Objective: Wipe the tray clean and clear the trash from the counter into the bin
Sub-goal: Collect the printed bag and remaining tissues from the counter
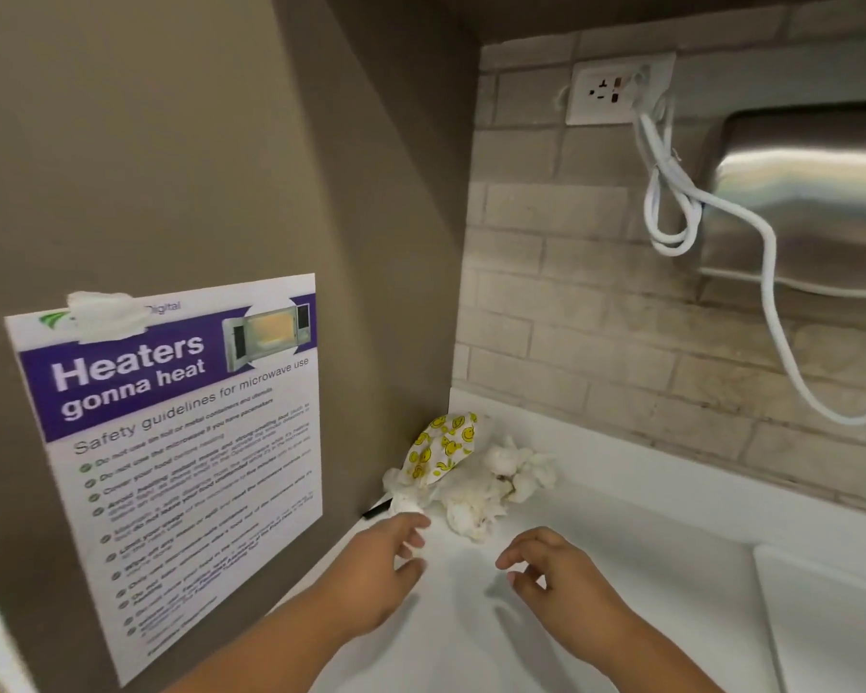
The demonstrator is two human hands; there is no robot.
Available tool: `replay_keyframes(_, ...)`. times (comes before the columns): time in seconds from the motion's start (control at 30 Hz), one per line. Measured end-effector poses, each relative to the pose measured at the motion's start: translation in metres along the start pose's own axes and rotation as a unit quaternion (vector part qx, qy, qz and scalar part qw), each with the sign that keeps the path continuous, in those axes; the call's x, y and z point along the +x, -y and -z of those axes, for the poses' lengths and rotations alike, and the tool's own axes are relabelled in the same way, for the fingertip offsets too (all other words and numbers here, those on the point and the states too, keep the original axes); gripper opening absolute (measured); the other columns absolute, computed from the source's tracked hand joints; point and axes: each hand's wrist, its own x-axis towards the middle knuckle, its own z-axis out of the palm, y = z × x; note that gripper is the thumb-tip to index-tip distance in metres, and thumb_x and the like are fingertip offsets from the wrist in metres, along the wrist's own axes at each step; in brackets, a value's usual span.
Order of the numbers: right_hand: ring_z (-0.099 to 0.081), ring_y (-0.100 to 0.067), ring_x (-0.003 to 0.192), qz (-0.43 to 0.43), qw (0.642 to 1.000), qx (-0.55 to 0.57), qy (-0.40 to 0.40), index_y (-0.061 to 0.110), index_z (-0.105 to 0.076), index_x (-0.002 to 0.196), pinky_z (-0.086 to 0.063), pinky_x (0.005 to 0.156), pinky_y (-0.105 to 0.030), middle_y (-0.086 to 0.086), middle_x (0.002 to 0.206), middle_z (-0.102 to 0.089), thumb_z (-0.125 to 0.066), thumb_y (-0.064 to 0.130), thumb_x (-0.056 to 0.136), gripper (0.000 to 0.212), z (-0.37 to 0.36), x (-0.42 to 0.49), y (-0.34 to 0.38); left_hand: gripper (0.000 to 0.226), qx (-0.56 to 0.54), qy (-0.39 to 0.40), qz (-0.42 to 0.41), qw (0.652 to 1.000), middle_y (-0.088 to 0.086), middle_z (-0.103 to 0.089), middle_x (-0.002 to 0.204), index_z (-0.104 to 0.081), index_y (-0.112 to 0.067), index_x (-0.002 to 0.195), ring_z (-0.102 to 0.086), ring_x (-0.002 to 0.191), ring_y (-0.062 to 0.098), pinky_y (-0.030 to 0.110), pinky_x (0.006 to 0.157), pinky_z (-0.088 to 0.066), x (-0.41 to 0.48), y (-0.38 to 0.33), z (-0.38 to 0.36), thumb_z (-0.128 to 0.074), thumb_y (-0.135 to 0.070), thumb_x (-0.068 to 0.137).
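Trash [471, 472], crumpled tissues and a smiley-print wrapper [443, 445], sits in the back corner of the counter [621, 532]. My left hand [381, 567] hovers just beside its near edge, fingers loose, holding nothing. My right hand [556, 572] hangs nearer me, apart from the pile, fingers relaxed and empty. A poster [171, 442] hangs on the wall to my left.

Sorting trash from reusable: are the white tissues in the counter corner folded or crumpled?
Crumpled: the white tissues lie on the counter in wadded, irregular lumps against a smiley-print wrapper, no flat folds showing.
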Motion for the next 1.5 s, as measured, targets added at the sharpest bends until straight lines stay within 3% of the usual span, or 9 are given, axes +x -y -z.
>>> replay_keyframes(0.13,-0.059,-0.006,0.086,-0.009,1.0,0.011,0.011,0.044,-0.061,0.088,-0.044,0.082,-0.012,0.02,0.108,-0.052,-0.057,0.019,0.091,0.025,-0.005,0.019,-0.013,0.06,-0.003,-0.041,0.003,0.999,-0.014,-0.032,0.145,-0.024,-0.031,0.146,-0.035,0.132,0.002,0.018,0.108,-0.027,0.038,-0.01,-0.014,-0.052,-0.022,0.094)
replay_keyframes(0.3,-0.06,-0.009,0.084,-0.021,0.999,0.047,0.008,0.041,-0.065,0.087,-0.046,0.081,-0.013,0.019,0.107,-0.053,-0.059,0.016,0.088,0.026,-0.014,0.038,-0.019,0.073,0.031,-0.052,-0.003,0.998,-0.013,-0.003,0.157,-0.005,-0.028,0.15,-0.013,0.144,0.007,0.016,0.109,-0.016,0.075,-0.007,-0.029,-0.051,-0.021,0.094)
replay_keyframes(0.47,-0.059,-0.004,0.083,-0.008,0.996,0.085,-0.003,0.052,-0.061,0.071,-0.044,0.077,-0.009,0.018,0.104,-0.056,-0.062,0.011,0.085,0.044,-0.022,0.054,-0.017,0.071,0.043,-0.099,0.024,0.994,-0.008,-0.03,0.147,-0.018,-0.027,0.147,-0.035,0.133,0.011,0.02,0.105,-0.029,0.108,-0.002,-0.028,-0.058,-0.02,0.089)
replay_keyframes(0.7,-0.059,-0.004,0.083,-0.035,0.99,0.133,-0.03,0.037,-0.07,0.08,-0.046,0.076,-0.014,0.015,0.102,-0.06,-0.063,0.01,0.086,0.029,-0.025,0.059,-0.016,0.019,0.121,-0.131,-0.004,0.984,-0.005,-0.041,0.136,-0.062,-0.015,0.105,-0.051,0.114,0.015,0.021,0.094,-0.038,0.128,0.011,-0.032,-0.048,-0.019,0.092)
replay_keyframes(0.83,-0.063,0.0,0.076,-0.087,0.962,0.246,-0.075,0.034,-0.06,0.104,-0.053,0.076,-0.023,0.009,0.102,-0.063,-0.063,0.021,0.089,0.02,-0.021,0.055,-0.011,0.011,0.016,-0.159,-0.109,0.981,-0.019,-0.034,0.139,-0.06,-0.017,0.094,-0.04,0.119,-0.008,-0.002,0.091,-0.022,0.104,0.009,-0.042,-0.049,-0.02,0.092)
replay_keyframes(1.03,-0.065,-0.014,0.105,-0.126,0.861,0.49,-0.043,0.056,-0.034,0.127,-0.057,0.079,-0.039,0.015,0.119,-0.062,-0.066,0.054,0.071,0.065,-0.015,0.05,-0.001,0.008,-0.055,-0.113,-0.223,0.967,-0.021,-0.037,0.141,-0.05,-0.031,0.092,-0.039,0.13,-0.005,0.01,0.099,-0.034,0.049,0.002,-0.055,-0.044,-0.035,0.09)
replay_keyframes(1.2,-0.063,-0.019,0.112,-0.093,0.831,0.548,-0.009,0.054,-0.031,0.134,-0.055,0.084,-0.049,0.011,0.128,-0.06,-0.068,0.021,0.087,0.068,-0.023,0.046,0.002,0.006,-0.109,-0.013,-0.243,0.964,-0.021,-0.044,0.135,-0.046,-0.033,0.098,-0.047,0.123,0.0,0.016,0.099,-0.04,0.026,0.001,-0.066,-0.044,-0.036,0.094)
replay_keyframes(1.33,-0.067,-0.017,0.1,-0.102,0.867,0.486,-0.041,0.048,-0.043,0.125,-0.055,0.087,-0.044,0.01,0.113,-0.068,-0.06,0.009,0.071,0.069,-0.03,0.039,0.001,0.004,-0.16,0.031,-0.208,0.965,-0.016,-0.06,0.116,-0.055,-0.04,0.092,-0.058,0.111,0.004,0.02,0.094,-0.045,0.013,0.003,-0.059,-0.052,-0.037,0.091)
replay_keyframes(1.5,-0.067,-0.005,0.082,-0.132,0.908,0.393,-0.056,0.042,-0.053,0.112,-0.05,0.068,-0.021,0.012,0.094,-0.071,-0.056,0.002,0.078,0.053,-0.024,0.021,-0.005,0.033,-0.044,-0.142,-0.167,0.975,-0.026,-0.045,0.121,-0.047,-0.054,0.107,-0.044,0.119,-0.001,0.011,0.092,-0.035,0.023,0.011,-0.048,-0.057,-0.038,0.08)
